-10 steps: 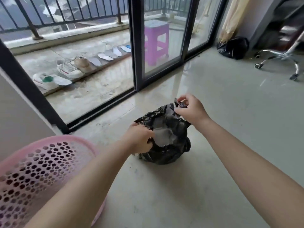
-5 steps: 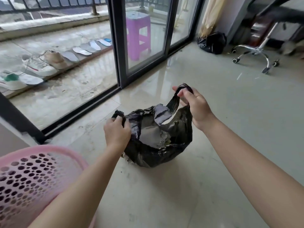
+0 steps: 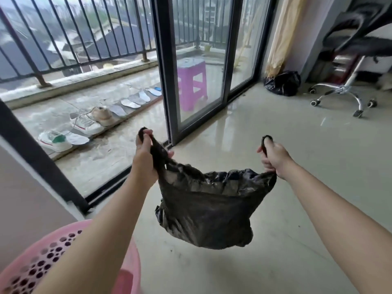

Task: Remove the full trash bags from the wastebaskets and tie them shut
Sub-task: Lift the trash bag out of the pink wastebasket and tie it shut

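Seen from above: a pale tiled floor (image 3: 297, 177), sliding glass doors (image 3: 201, 60) at twelve o'clock, a second black bag (image 3: 283, 82) lying at one o'clock by the wall, and a pink perforated wastebasket (image 3: 29, 270) at seven o'clock. Held up dead centre, clear of the floor and already out of the basket: a bulging black trash bag (image 3: 207, 211), mouth stretched wide and not yet knotted. Clenched round one bunched bag handle each, well apart: left hand (image 3: 146, 158) at eleven o'clock, right hand (image 3: 273, 159) at one o'clock; crossing and tying seemingly left.
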A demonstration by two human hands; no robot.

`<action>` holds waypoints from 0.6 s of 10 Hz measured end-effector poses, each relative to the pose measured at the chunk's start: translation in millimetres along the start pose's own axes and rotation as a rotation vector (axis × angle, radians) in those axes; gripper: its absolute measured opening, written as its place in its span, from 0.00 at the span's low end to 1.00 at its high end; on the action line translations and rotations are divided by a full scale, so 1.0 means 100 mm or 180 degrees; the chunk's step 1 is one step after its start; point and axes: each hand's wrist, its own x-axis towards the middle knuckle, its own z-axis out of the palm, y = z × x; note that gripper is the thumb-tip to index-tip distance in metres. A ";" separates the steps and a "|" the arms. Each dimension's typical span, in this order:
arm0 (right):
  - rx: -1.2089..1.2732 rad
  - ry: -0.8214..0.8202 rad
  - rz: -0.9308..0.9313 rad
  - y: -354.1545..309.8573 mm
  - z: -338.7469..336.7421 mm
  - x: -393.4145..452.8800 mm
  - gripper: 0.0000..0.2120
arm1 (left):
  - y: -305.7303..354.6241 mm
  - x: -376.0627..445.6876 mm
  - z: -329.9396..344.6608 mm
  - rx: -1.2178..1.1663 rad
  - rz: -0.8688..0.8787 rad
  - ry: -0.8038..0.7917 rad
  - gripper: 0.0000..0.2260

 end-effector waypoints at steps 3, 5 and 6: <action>-0.2442 -0.0226 -0.0431 0.29 -0.09 -0.16 0.23 | -0.37 -0.08 -0.53 0.7756 -0.0889 -0.1707 0.18; -0.0724 0.1228 -0.0417 0.05 -0.14 -0.16 0.22 | -0.37 -0.05 -0.36 0.6582 -0.0131 -0.0278 0.15; -0.0400 0.0664 -0.0485 -0.21 0.05 -0.25 0.16 | -0.30 -0.08 0.08 0.4748 -0.0313 -0.0319 0.02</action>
